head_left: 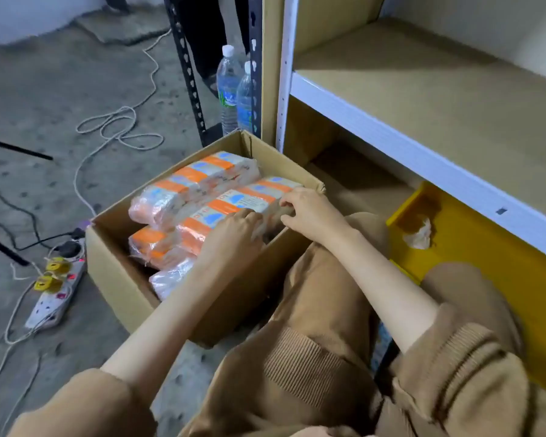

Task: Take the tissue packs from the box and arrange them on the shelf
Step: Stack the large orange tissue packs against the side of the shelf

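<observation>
A concrete floor (pixel 44 89) lies beside the shelf (pixel 423 99), whose visible boards hold nothing. The box (pixel 114 266) holds several tissue packs (pixel 189 184). The job looks barely begun: left hand (pixel 234 230) and right hand (pixel 309 212) both curl their fingers round the nearest tissue pack (pixel 234 203), which is not yet lifted out.

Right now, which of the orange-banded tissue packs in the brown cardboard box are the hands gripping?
The top pack along the near wall of the box: left hand and right hand grip it, other packs lie untouched.
</observation>
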